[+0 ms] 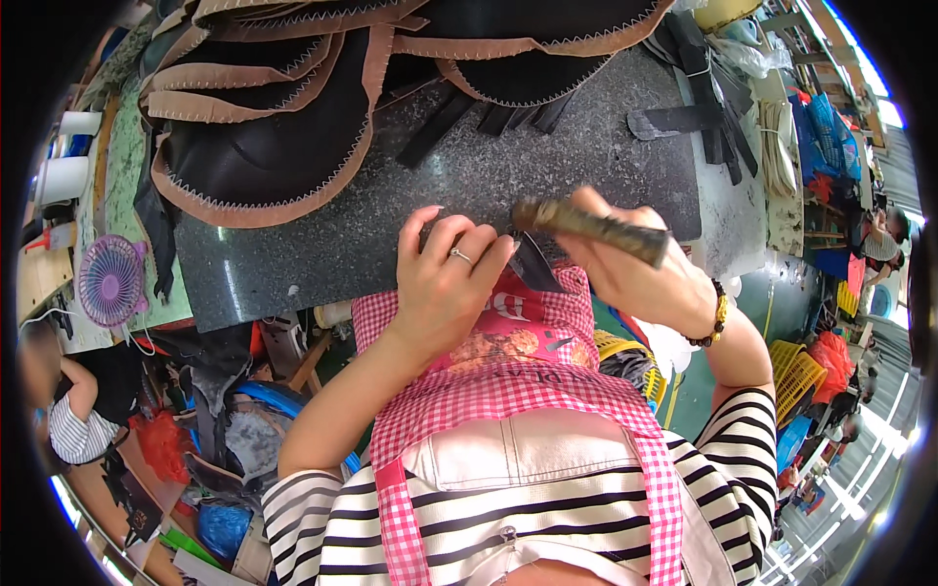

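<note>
My right hand (pixel 625 259) is closed around a thick, worn brown bar-shaped tool (pixel 606 230), perhaps a hammer; its exact kind does not show. One end of it reaches just above the front edge of the dark stone slab (pixel 322 259). Beside it, my left hand (pixel 445 269) bends its fingers at the slab's edge, thumb and fingertips pinching a black leather strip (pixel 535 266). That strip hangs over the edge toward my checked apron. What lies under the left fingertips is hidden.
Black pieces with brown zigzag-stitched borders (pixel 264 166) are stacked at the back left. More black strips (pixel 718 107) lie at the far right. A purple fan (pixel 111 280) stands left. Yellow baskets (pixel 793 376) are on the right, and another person (pixel 83 420) sits left.
</note>
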Available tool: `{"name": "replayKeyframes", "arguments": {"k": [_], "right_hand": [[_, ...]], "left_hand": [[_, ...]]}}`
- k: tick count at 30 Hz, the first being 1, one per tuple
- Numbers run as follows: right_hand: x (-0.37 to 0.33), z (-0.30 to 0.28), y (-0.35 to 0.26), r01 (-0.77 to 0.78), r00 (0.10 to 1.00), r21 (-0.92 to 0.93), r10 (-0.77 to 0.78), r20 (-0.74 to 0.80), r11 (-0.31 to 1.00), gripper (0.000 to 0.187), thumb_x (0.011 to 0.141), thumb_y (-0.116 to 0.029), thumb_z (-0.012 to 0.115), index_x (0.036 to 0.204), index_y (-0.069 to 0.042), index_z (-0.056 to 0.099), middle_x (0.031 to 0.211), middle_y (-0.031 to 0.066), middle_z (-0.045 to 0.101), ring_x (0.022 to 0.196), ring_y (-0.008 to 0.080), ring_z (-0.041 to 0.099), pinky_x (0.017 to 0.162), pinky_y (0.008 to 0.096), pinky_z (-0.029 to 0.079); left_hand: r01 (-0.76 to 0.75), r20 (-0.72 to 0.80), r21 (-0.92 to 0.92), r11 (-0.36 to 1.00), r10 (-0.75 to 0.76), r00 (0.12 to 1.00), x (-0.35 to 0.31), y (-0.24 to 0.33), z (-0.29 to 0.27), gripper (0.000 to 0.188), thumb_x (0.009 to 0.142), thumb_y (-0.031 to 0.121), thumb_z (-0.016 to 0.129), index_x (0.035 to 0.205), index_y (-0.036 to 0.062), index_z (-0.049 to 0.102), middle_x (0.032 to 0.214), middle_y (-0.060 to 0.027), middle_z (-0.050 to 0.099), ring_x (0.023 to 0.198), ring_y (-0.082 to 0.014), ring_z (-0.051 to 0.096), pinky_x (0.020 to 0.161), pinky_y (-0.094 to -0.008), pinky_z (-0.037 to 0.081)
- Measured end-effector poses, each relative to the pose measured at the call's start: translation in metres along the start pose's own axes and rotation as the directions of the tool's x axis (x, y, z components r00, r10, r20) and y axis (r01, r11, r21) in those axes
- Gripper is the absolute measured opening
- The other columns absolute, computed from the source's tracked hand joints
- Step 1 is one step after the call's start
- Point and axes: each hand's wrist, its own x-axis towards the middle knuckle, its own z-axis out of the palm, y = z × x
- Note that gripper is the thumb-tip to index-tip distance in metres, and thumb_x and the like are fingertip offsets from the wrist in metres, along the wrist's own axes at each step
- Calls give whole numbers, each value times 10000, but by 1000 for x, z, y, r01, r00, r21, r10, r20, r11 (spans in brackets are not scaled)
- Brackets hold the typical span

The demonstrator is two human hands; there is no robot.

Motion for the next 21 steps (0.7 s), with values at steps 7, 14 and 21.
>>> {"name": "replayKeyframes", "arguments": {"k": [7,14,21], "right_hand": [[1,5,5,42,997,-118,-34,67,992,177,912,-106,609,1050,-29,529,677,157,597,601,379,638,509,447,496],[-2,3,4,10,999,-104,-5,52,995,192,885,-90,622,1003,-23,486,647,173,605,593,381,646,504,459,495],[-6,7,8,22,999,-90,-20,25,996,183,880,-80,630,983,-18,493,655,172,607,612,385,645,518,454,500]], "left_hand": [[-98,60,-8,995,98,993,8,-11,-6,192,768,151,726,959,136,736,939,25,626,957,-181,597,984,-492,404],[-231,107,-109,967,243,964,30,-36,-9,192,747,201,759,922,125,735,943,20,643,973,-194,605,981,-484,420],[106,-47,-97,990,-111,993,1,2,3,175,753,155,808,913,116,749,951,37,664,948,-185,609,970,-447,412]]}}
